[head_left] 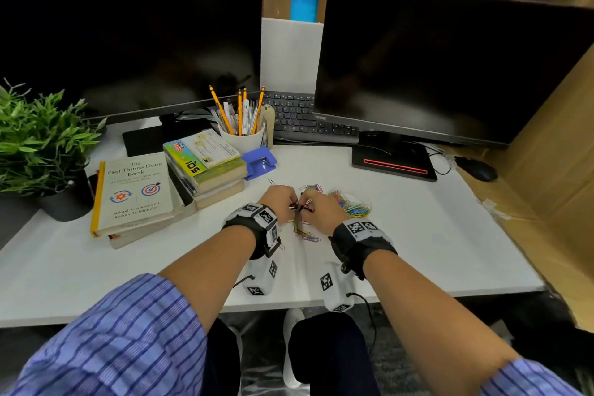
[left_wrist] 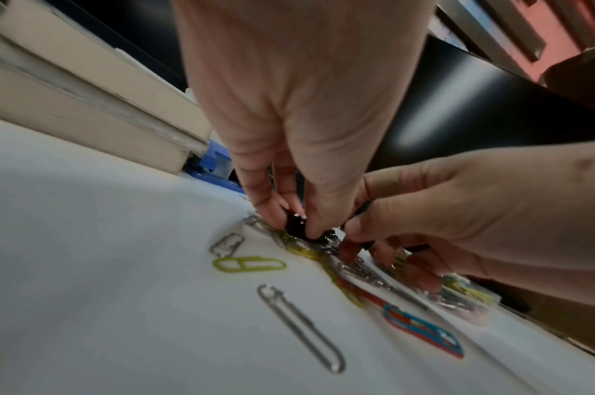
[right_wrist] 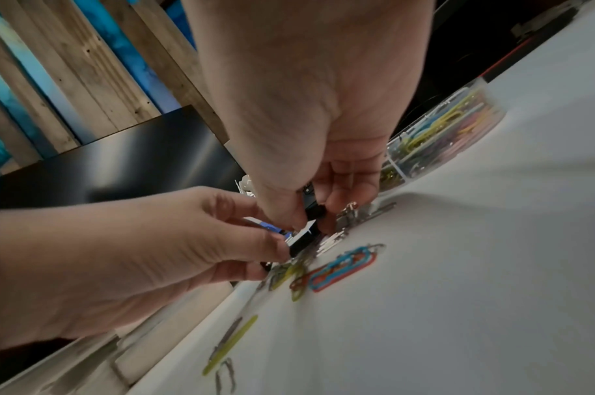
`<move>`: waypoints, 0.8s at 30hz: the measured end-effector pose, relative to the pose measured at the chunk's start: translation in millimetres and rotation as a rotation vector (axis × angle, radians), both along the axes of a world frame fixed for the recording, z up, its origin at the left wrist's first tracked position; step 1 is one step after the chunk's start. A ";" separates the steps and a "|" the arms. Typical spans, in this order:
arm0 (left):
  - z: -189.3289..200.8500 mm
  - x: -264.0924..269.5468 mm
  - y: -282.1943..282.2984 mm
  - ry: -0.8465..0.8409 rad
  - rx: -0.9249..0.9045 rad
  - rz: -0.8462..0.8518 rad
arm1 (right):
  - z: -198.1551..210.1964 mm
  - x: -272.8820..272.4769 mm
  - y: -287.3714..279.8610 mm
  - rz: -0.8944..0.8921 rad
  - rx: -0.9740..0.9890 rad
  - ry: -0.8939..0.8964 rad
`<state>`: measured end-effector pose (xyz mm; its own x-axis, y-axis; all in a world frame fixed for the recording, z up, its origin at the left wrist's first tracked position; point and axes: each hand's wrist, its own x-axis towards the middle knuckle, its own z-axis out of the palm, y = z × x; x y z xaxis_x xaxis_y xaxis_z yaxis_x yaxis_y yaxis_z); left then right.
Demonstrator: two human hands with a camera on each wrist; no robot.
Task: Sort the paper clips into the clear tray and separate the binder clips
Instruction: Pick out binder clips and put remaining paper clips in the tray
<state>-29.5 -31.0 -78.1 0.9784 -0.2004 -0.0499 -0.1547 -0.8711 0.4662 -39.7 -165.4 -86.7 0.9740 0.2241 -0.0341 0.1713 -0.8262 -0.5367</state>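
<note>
My hands meet at the desk's middle. The left hand (head_left: 291, 206) pinches a small black binder clip (left_wrist: 294, 224) between thumb and fingertips. Right beside it, the right hand (head_left: 303, 208) pinches another black binder clip (right_wrist: 315, 212); the two clips touch. Under the fingertips lies a tangle of loose paper clips (head_left: 305, 233), among them a long silver one (left_wrist: 299, 328), a yellow one (left_wrist: 248, 264) and blue and red ones (right_wrist: 343, 267). The clear tray (head_left: 368, 202), with several coloured paper clips in it, stands just right of the right hand. More binder clips (head_left: 311, 188) lie behind the hands.
Stacked books (head_left: 205, 167) and a blue hole punch (head_left: 258, 162) sit left of the hands, with a pencil cup (head_left: 241, 137) behind. Two monitors (head_left: 450, 67), a keyboard (head_left: 299, 119) and a mouse (head_left: 477, 169) fill the back. A plant (head_left: 38, 145) stands far left, cardboard (head_left: 546, 170) on the right.
</note>
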 end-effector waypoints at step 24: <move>-15.3 6.6 32.9 0.053 -0.060 0.186 | 8.2 24.5 45.4 -0.038 -0.200 -0.019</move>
<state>-23.0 1.9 -93.4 0.9952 -0.0204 -0.0958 0.0327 -0.8528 0.5213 -15.2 -120.0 -78.6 0.9824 0.1781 -0.0561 0.1467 -0.9221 -0.3580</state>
